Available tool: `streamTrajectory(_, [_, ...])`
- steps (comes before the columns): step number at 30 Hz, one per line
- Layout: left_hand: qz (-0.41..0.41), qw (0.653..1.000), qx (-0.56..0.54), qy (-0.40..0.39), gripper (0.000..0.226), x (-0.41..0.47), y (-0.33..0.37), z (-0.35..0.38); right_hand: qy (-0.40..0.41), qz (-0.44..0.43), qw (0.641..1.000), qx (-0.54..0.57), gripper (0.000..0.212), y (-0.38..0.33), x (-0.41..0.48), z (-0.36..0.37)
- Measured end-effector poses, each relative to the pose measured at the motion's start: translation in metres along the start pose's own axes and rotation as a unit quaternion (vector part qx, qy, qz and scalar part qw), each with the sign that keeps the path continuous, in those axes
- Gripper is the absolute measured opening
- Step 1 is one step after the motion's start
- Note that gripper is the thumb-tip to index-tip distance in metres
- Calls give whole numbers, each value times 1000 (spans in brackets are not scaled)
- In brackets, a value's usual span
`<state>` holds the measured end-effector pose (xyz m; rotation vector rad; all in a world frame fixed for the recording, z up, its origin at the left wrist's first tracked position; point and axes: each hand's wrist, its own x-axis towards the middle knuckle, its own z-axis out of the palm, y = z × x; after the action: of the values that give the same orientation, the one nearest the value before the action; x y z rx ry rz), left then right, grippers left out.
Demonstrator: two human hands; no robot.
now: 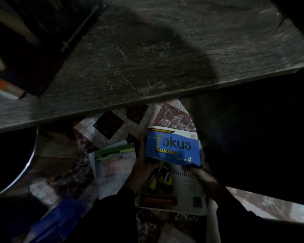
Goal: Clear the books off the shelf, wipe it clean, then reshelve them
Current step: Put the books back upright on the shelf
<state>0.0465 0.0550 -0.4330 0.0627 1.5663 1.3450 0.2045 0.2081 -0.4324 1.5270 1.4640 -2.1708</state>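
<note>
Blue "Fokus Sukses" paperback [173, 148], held off the floor.
I see fingers curled on it: left hand [141, 161] at 9 o'clock, right hand [206, 176] at 5 o'clock.

blue book [173, 148] cover read "fokus", "Sukses", "Tingkatan 4" | small print in strip above title was too blurred to read | white book [182, 188] beneath it showed "Biolog", rest of word was covered | green-topped book [115, 165] showed big red "CONCE", blurred, tail was hidden
</note>
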Motion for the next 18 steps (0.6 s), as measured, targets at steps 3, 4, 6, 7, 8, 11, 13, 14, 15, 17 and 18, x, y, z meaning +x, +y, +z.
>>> streamTrajectory(3, [4,1000,-8,-9,82,-21,11,-6,16,-67,996,-49,68,-12,-15,5])
streamTrajectory(4, [7,1000,-20,-11,75,-31,17,-7,22,-70,996,-56,74,-19,-23,9])
streamTrajectory(6, [-10,1000,-13,-16,62,-54,29,-11,1,-67,997,-41,85,-35,-45,16])
streamTrajectory(7, [-16,1000,-4,-22,58,-68,38,-13,-27,-66,996,-45,91,-45,-60,23])
streamTrajectory(8, [-17,1000,-6,-20,55,-84,49,-14,-48,-68,995,-53,98,-54,-72,27])
streamTrajectory(11, [-12,1000,-15,17,48,-130,78,-14,-78,-81,992,-52,102,-87,-116,39])
streamTrajectory(13, [20,998,-13,53,44,-159,92,-14,-98,-93,989,-62,103,-106,-145,46])
streamTrajectory(14, [36,997,-10,65,44,-173,99,-15,-108,-101,987,-70,102,-113,-162,48])
streamTrajectory(15, [51,996,-12,69,43,-187,107,-16,-122,-106,984,-69,99,-119,-181,51])
streamTrajectory(17, [83,994,-7,73,44,-219,127,-16,-160,-101,979,-71,88,-129,-220,53])
streamTrajectory(18, [99,992,0,72,43,-236,138,-14,-179,-100,976,-77,87,-133,-240,52])
